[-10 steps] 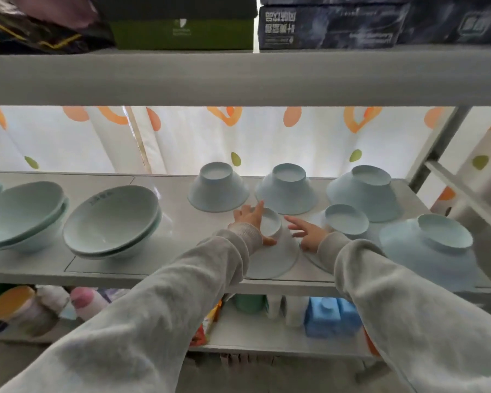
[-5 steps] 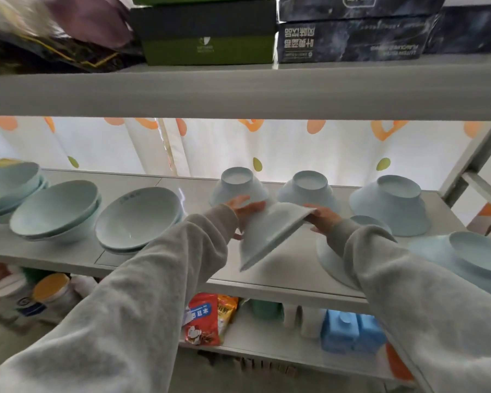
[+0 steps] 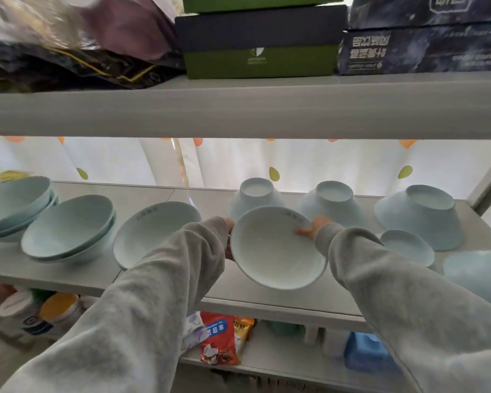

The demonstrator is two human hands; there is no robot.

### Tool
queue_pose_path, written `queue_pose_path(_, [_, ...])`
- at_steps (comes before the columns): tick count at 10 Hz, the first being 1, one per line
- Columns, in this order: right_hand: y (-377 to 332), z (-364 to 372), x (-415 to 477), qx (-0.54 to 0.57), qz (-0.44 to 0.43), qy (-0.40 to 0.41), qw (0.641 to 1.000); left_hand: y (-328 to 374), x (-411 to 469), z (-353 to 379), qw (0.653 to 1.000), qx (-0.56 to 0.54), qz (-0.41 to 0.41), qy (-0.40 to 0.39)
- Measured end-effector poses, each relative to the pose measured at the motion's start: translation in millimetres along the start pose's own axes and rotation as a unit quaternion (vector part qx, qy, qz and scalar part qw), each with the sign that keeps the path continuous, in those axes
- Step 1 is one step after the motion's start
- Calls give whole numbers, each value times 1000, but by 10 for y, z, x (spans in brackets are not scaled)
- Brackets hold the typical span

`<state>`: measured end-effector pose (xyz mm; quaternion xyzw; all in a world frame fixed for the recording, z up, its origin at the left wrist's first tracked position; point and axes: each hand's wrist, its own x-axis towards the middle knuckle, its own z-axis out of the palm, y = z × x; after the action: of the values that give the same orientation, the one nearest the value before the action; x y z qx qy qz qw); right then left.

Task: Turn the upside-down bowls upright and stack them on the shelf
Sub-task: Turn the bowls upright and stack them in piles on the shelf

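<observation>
Your right hand point(image 3: 309, 228) pinches the held bowl point(image 3: 275, 251) at its 2 o'clock rim, I cannot tell your left hand point(image 3: 229, 236) grip, and the single upright bowl point(image 3: 153, 232) lies toward 9 o'clock.

Both sleeved arms reach forward; the left hand point(image 3: 229, 240) holds the bowl point(image 3: 275, 251) at its left rim, the right hand point(image 3: 309, 226) pinches its right rim.

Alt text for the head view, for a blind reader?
Left hand and right hand hold a pale blue round bowl, opening toward the camera, above the grey shelf. Upright bowl stacks sit left; upside-down bowls stand behind and right.
</observation>
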<state>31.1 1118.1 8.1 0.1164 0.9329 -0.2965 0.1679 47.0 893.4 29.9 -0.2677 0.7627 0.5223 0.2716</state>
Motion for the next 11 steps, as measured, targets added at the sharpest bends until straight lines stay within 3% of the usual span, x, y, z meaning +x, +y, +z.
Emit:
queue_pose_path(1, [-64,120,85,-65,27,-9,997,2,178,-65,995,99,22,14])
queue_pose_path(3, [-211,173,157,-208,70,-44,975,52,782,-114,990,136,10,35])
queue_pose_path(4, [-235,83,296,-173,118,-107,972,186,673,-84,976,200,55,63])
queue_pose_path(5, [-195,74,396,-83,155,-94,980,343,705,-84,952,230,169,111])
queue_pose_path(6, [-271,46,318,-45,124,-48,990,436,818,-121,917,277,250,139])
queue_pose_path(7, [-359,36,311,-46,92,-38,994,484,912,-106,871,368,309,104])
queue_pose_path(8, [-423,143,311,-103,119,-38,987,586,1007,-17,851,425,302,59])
queue_pose_path(10, [-353,182,346,-126,115,-46,984,726,998,31,833,442,308,121])
queue_pose_path(11, [-358,151,285,-136,101,-54,984,830,1108,52,836,471,256,116])
